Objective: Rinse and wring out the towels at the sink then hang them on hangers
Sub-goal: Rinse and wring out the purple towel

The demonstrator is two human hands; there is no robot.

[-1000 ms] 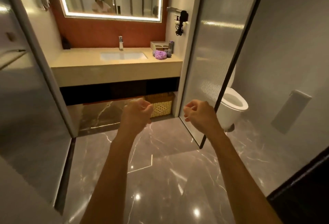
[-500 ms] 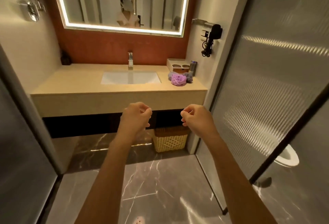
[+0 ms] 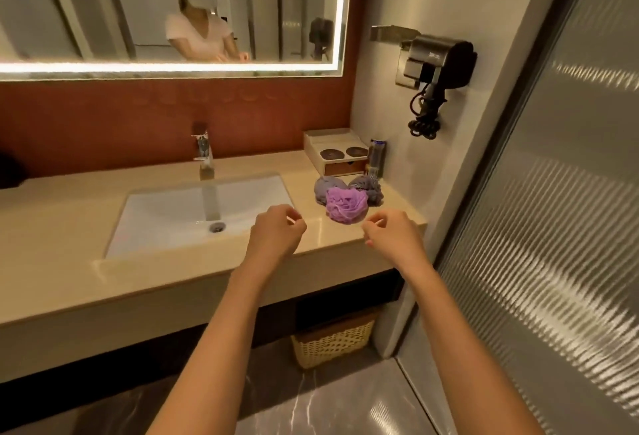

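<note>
A white sink (image 3: 166,217) is set into a beige counter (image 3: 62,234), with a chrome faucet (image 3: 203,151) behind it. On the counter's right end lie three bunched-up cloths: a bright purple one (image 3: 346,205) in front, a grey-purple one (image 3: 328,187) and a darker grey one (image 3: 370,188) behind it. My left hand (image 3: 276,230) hovers over the counter's front edge, right of the sink, fingers curled and empty. My right hand (image 3: 394,232) hangs just in front of the purple cloth, also curled and empty. No hangers are in view.
A wooden organiser box (image 3: 337,151) and a dark can (image 3: 377,156) stand at the back right. A hair dryer (image 3: 439,61) hangs on the right wall. A ribbed glass door (image 3: 553,227) stands at my right. A woven basket (image 3: 333,339) sits under the counter. A lit mirror (image 3: 173,9) hangs above.
I have walked up to the counter; the sink and cloths are much nearer. Both hands stay raised and curled, now over the counter's front edge.
</note>
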